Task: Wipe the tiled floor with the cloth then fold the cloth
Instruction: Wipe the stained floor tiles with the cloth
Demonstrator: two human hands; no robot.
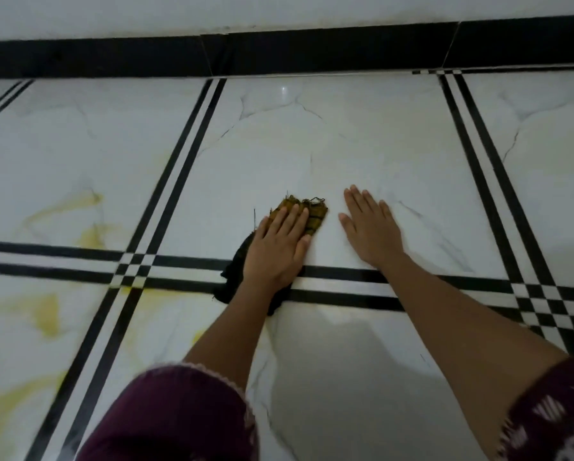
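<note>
A small frayed cloth [317, 215], mustard-yellow at its far end and black at its near end, lies on the white marble-look tiled floor [312, 144]. My left hand [279, 249] presses flat on top of the cloth with fingers together, covering its middle. The black end sticks out under my wrist over the dark tile stripes. My right hand [368, 227] rests flat on the bare tile just right of the cloth, fingers spread, holding nothing.
A black skirting band [279, 53] runs along the white wall at the far edge. Double black stripes [185, 161] border each tile. Yellowish streaks [47, 314] mark the tiles to the left. My maroon sleeves fill the bottom of the view.
</note>
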